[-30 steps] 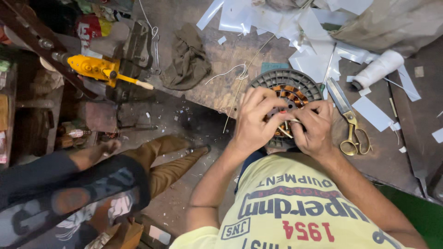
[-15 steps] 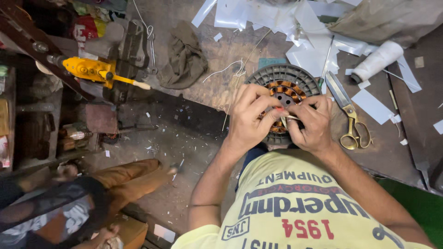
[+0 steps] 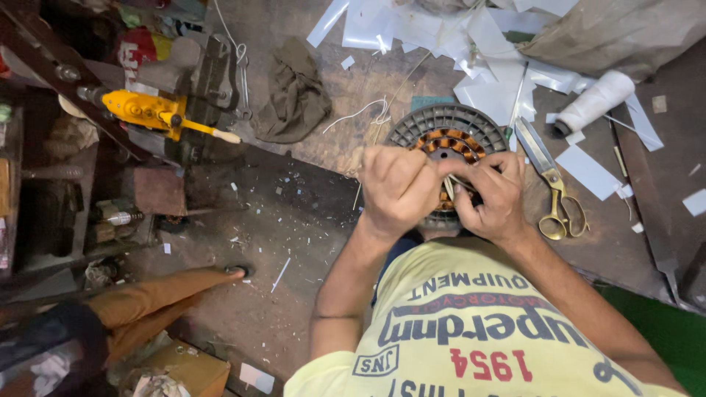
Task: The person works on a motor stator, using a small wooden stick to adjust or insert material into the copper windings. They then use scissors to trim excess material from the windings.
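A round grey fan-motor stator (image 3: 434, 126) with copper windings lies on the worn workbench (image 3: 353, 81). Both my hands are over its near side. My left hand (image 3: 397, 187) is closed, pinching a thin white cord (image 3: 448, 185) at the windings. My right hand (image 3: 494, 197) pinches the same cord from the other side, its fingertips touching those of the left. The near part of the stator is hidden under my hands.
Brass-handled scissors (image 3: 553, 192) lie right of the stator. A white thread spool (image 3: 594, 101) and white paper cut-offs (image 3: 485, 44) lie beyond it. At the left are an olive rag (image 3: 296, 92) and a yellow tool (image 3: 151, 112). Another person's brown-trousered leg (image 3: 169, 294) stands lower left.
The other person's leg has moved left and lower in the view. My hands stay together on the stator, with only small finger shifts on the cord.
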